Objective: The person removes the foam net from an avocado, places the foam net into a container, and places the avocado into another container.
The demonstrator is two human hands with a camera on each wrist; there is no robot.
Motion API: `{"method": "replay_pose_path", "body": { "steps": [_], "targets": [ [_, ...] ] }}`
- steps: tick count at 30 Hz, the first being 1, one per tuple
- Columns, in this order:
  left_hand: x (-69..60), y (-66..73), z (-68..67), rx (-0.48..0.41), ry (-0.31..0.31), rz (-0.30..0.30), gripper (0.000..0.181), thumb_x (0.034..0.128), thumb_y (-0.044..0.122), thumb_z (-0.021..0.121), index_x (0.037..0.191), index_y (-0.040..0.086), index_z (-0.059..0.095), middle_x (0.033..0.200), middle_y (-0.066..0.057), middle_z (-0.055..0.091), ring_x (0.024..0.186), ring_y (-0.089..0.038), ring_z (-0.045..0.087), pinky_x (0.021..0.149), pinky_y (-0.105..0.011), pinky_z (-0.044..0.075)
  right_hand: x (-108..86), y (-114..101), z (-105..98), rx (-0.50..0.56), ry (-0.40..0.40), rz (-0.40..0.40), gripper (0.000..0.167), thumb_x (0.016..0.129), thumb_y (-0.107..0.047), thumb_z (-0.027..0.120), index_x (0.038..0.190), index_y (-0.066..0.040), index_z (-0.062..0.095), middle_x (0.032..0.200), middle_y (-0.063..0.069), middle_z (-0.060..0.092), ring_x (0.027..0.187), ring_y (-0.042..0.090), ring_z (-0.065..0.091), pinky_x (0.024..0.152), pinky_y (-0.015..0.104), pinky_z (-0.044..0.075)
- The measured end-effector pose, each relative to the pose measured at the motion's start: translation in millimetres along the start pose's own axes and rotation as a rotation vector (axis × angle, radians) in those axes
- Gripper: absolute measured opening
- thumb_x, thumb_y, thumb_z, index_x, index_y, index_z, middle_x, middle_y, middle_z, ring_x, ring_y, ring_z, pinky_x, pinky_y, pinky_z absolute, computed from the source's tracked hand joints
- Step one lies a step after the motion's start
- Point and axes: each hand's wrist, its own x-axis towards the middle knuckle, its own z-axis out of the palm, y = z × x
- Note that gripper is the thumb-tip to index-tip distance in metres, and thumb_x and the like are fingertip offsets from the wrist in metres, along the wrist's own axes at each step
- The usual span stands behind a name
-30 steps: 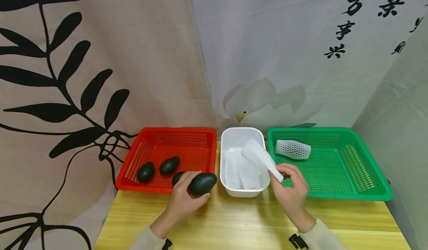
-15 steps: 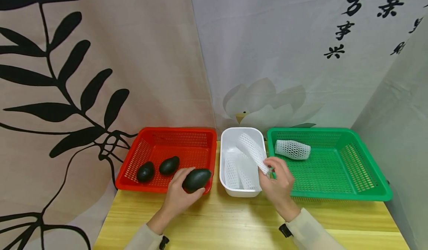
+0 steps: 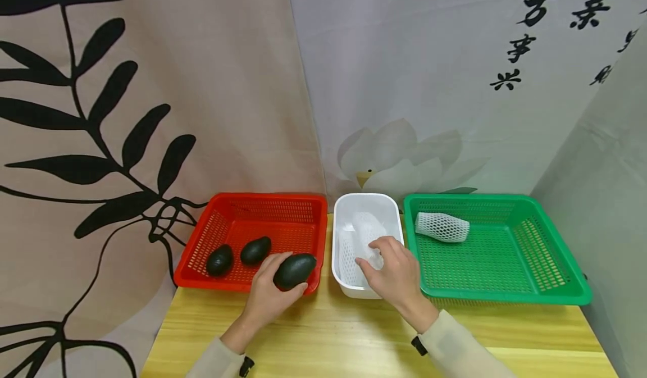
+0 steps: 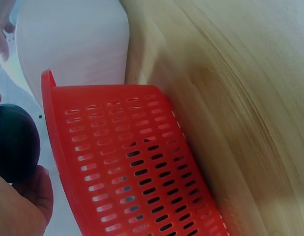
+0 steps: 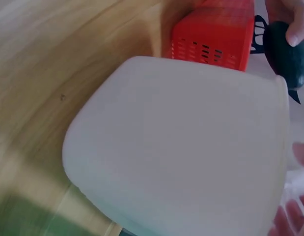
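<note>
My left hand [image 3: 268,288] grips a dark green avocado [image 3: 295,272] over the front right corner of the red basket [image 3: 298,215]. Two more avocados, one to the left [image 3: 220,260] and one nearer the middle [image 3: 256,250], lie inside that basket. Over the front right part of the white basin [image 3: 368,199], my right hand [image 3: 396,271] has thumb and forefinger apart. A white foam net sleeve [image 3: 366,226] lies in the basin beneath these fingers, beside another sleeve [image 3: 347,260]. In the right wrist view, the basin's wall hides most of its contents.
To the right stands a green basket [image 3: 495,254], with a rounded, net-covered item [image 3: 442,227] at its back left. All three containers sit side by side on a wooden table [image 3: 333,338]. A printed curtain [image 3: 227,86] hangs behind them.
My right hand has moved left from the green basket's edge to above the basin and let go of the net sleeve, which dropped in. My left hand has shifted slightly left with the avocado.
</note>
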Motion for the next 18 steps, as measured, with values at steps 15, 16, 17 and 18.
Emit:
{"method": "replay_pose_path", "body": {
  "steps": [15,16,17,18],
  "targets": [
    [3.6,-4.4,-1.8,0.022,0.005,-0.025,0.068,0.0733,0.017,0.096,0.134,0.009,0.066,0.13,0.0,0.063,0.11,-0.019,0.062,0.088,-0.045,0.056,-5.6,1.8,-11.8,0.338,-0.134,-0.251,0.03,0.081,-0.017,0.087,0.102,-0.003,0.071,0.105,0.009,0.071,0.094,0.027,0.069,0.084,0.039,0.056],
    [4.8,-5.1,-2.4,0.022,0.003,-0.03,0.069,0.0732,0.017,0.096,0.134,0.009,0.066,0.13,0.0,0.063,0.111,-0.019,0.061,0.088,-0.046,0.056,-5.0,3.2,-13.3,0.342,-0.131,-0.25,0.029,0.083,-0.019,0.085,0.102,-0.002,0.071,0.105,0.01,0.071,0.094,0.027,0.069,0.085,0.04,0.056],
    [5.8,-6.3,-3.0,0.026,0.004,-0.034,0.069,0.0732,0.017,0.096,0.134,0.008,0.066,0.13,-0.001,0.063,0.111,-0.019,0.061,0.088,-0.046,0.056,-4.3,5.2,-14.7,0.343,-0.126,-0.252,0.028,0.086,-0.021,0.083,0.102,-0.002,0.071,0.105,0.011,0.071,0.095,0.027,0.069,0.085,0.04,0.056],
    [6.9,-7.4,-3.8,0.03,0.003,-0.039,0.069,0.0733,0.017,0.096,0.135,0.007,0.065,0.131,-0.001,0.063,0.111,-0.02,0.061,0.087,-0.046,0.056,-3.3,7.4,-16.1,0.343,-0.12,-0.255,0.027,0.089,-0.023,0.081,0.102,-0.001,0.071,0.105,0.011,0.071,0.095,0.027,0.069,0.084,0.04,0.056]
  ]
}}
